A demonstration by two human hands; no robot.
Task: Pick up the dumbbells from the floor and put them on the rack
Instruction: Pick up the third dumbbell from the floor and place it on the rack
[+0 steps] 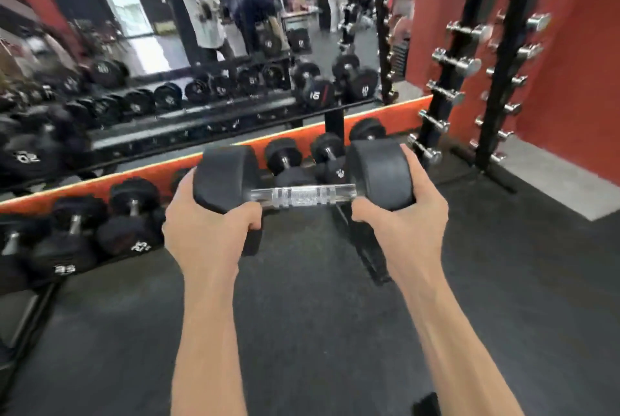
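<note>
A gym with red walls and a dark rubber floor (302,315) stretched ahead, a wide mirror (167,29) on the far wall. A long rack (188,133) ran along the mirror, its lower tier holding rows of black dumbbells (131,214); a slim vertical stand (446,80) with chrome dumbbells stood at the right. In the near middle, a black hex dumbbell (302,195) was held level in the air above the floor, just short of the rack. The left hand (208,224) cupped its left head from below, fingers (251,214) clamped around it; the right hand (406,211) gripped the right head likewise.
</note>
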